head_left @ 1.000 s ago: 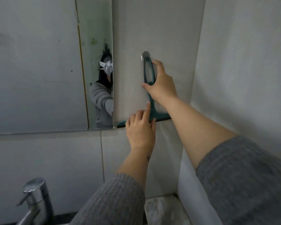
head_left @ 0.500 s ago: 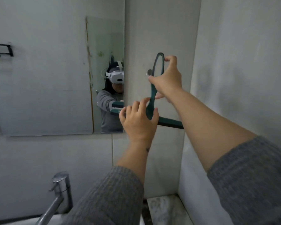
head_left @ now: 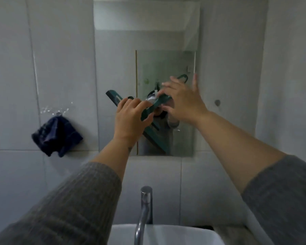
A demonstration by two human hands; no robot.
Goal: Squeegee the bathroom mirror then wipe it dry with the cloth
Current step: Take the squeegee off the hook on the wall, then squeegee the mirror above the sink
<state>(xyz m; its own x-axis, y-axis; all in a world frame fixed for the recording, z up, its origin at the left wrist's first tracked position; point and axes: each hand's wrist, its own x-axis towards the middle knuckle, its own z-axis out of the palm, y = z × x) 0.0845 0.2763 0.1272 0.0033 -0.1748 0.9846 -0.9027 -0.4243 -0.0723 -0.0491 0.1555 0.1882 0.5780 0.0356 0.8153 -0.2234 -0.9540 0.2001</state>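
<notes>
The mirror (head_left: 117,55) hangs on the tiled wall straight ahead. In front of its lower half is the teal squeegee (head_left: 113,99), its blade slanting from upper left to lower right and its handle pointing up to the right. My left hand (head_left: 131,119) is shut on the lower part of the handle. My right hand (head_left: 183,101) lies over the upper part with its fingers spread wide; the handle's loop shows above it. A dark blue cloth (head_left: 57,137) hangs from a hook on the wall, left of the mirror.
Below the mirror stands a chrome tap (head_left: 145,202) over a white sink (head_left: 175,234). A small round hook (head_left: 217,102) is on the wall right of the mirror. A side wall closes in on the right.
The squeegee has come off the wall hook at the right and now sits in front of the mirror. My view turned left. My left hand closed on the handle, and my right hand's fingers spread.
</notes>
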